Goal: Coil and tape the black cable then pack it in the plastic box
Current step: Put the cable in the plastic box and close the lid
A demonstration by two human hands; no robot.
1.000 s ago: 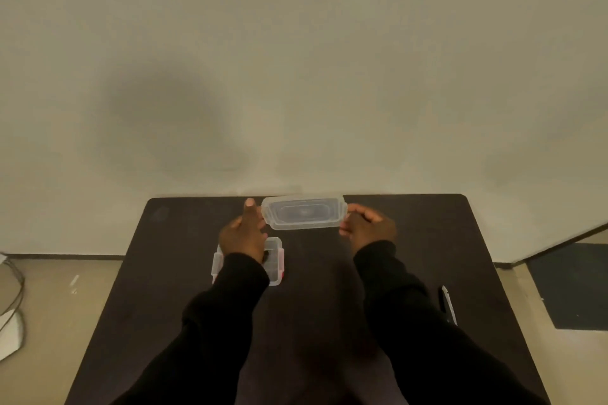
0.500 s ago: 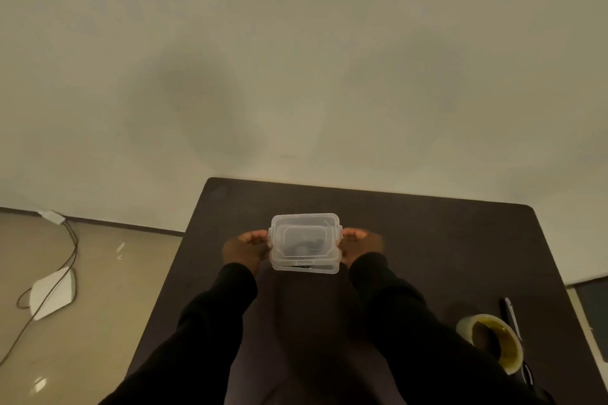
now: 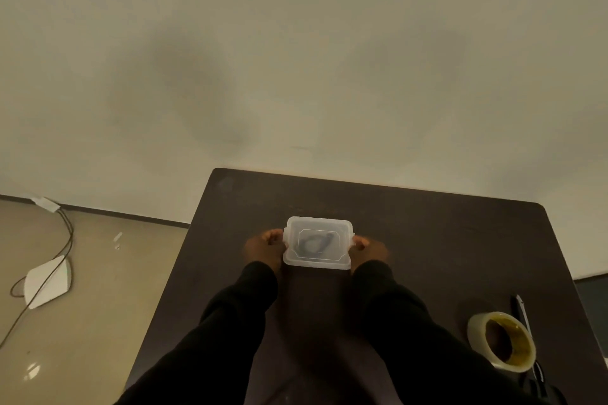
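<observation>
A clear plastic box (image 3: 318, 265) stands on the dark table (image 3: 444, 240) with its translucent lid (image 3: 289, 227) on top. Through the lid I see the coiled black cable (image 3: 314, 243) inside. My left hand (image 3: 265, 248) presses against the box's left side at the lid's tab. On the opposite side my right hand (image 3: 370, 250) grips the box at the right tab. Both sleeves are black.
A roll of clear tape (image 3: 501, 340) lies near the table's right front corner, with a pen (image 3: 521, 309) beside it. On the floor at the left are a white device (image 3: 47, 281) and a dark cord (image 3: 65, 233). A pale wall is behind the table.
One second ago the lid was held in the air, apart from the box. It now sits on the box, with both hands at its sides. The camera has swung left and down.
</observation>
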